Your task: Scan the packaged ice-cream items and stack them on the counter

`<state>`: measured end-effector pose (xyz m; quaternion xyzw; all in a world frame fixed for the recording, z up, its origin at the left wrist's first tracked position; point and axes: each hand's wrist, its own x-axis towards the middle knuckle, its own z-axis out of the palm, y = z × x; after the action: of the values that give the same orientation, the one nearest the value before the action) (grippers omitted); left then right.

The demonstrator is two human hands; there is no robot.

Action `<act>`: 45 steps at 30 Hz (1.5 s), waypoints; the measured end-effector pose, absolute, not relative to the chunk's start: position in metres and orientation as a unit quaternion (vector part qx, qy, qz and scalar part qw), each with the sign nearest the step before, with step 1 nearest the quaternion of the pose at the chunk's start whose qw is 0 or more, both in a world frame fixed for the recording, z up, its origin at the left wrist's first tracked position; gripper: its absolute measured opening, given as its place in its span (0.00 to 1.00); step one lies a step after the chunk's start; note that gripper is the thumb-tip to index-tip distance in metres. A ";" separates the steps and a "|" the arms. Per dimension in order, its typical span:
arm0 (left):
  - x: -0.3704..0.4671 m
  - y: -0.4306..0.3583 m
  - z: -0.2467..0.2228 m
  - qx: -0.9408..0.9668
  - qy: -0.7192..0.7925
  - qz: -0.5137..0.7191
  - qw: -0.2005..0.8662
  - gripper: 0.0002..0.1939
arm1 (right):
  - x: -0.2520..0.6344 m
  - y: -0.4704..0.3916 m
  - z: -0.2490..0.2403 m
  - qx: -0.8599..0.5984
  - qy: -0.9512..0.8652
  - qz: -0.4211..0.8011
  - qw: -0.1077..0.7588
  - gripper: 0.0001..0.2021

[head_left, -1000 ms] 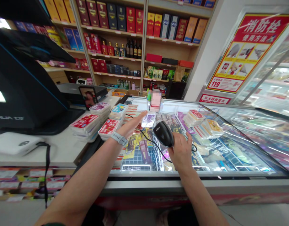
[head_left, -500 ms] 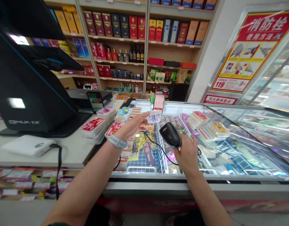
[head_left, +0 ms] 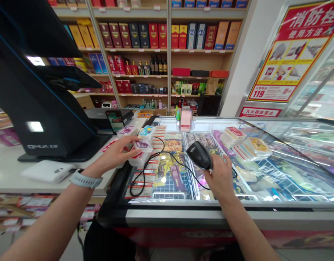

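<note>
My left hand (head_left: 116,154) pinches a small clear plastic box with a purple label (head_left: 144,145) between thumb and fingers. It is over a clear box (head_left: 139,159) on the freezer's left edge; whether the two touch I cannot tell. Right behind is a box with a blue label (head_left: 147,131). My right hand (head_left: 220,174) is wrapped round the handle of a black barcode scanner (head_left: 199,155) above the freezer glass. Its black cable (head_left: 145,170) loops across the glass to the left.
The glass-topped freezer (head_left: 194,214) holds wire baskets with packaged ice creams. Stacks of plastic boxes (head_left: 255,146) sit on its right part. On the left counter stand a black checkout terminal (head_left: 55,119), a white device (head_left: 48,172) and a phone (head_left: 115,121). Shelves (head_left: 141,50) rise behind.
My left hand has moved left with the purple-labelled box, from mid-freezer to the boxes at its left edge. The scanner stays in my right hand, nearly in place. The cable loop now shows.
</note>
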<state>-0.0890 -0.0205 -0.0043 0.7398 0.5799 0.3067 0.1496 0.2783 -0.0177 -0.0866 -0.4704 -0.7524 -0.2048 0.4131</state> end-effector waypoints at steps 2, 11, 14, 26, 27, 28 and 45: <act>-0.094 -0.021 -0.007 0.761 0.573 0.279 0.123 0.29 | 0.278 -0.017 -0.087 -0.469 -0.753 -0.206 0.413 0.13; -0.101 -0.018 0.004 0.806 0.556 0.188 0.077 0.30 | 0.279 -0.017 -0.088 -0.468 -0.753 -0.204 0.416 0.12; -0.107 -0.016 0.006 0.812 0.559 0.154 0.059 0.31 | 0.279 -0.017 -0.088 -0.470 -0.752 -0.202 0.416 0.12; -0.078 -0.017 -0.019 0.809 0.575 0.099 -0.074 0.28 | 0.279 -0.019 -0.086 -0.473 -0.752 -0.193 0.417 0.13; -0.077 -0.017 -0.021 0.811 0.572 0.097 -0.073 0.27 | 0.279 -0.019 -0.086 -0.472 -0.752 -0.192 0.417 0.12; -0.077 -0.017 -0.022 0.813 0.569 0.096 -0.071 0.26 | 0.279 -0.019 -0.086 -0.472 -0.752 -0.192 0.417 0.12; 0.023 -0.004 -0.039 0.834 0.501 0.213 0.093 0.24 | 0.278 -0.022 -0.083 -0.483 -0.731 -0.163 0.454 0.13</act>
<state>0.0226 -0.0040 -0.0390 0.8337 0.5008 0.2131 0.0934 0.2779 -0.0219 -0.0829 -0.4827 -0.7310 -0.1635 0.4538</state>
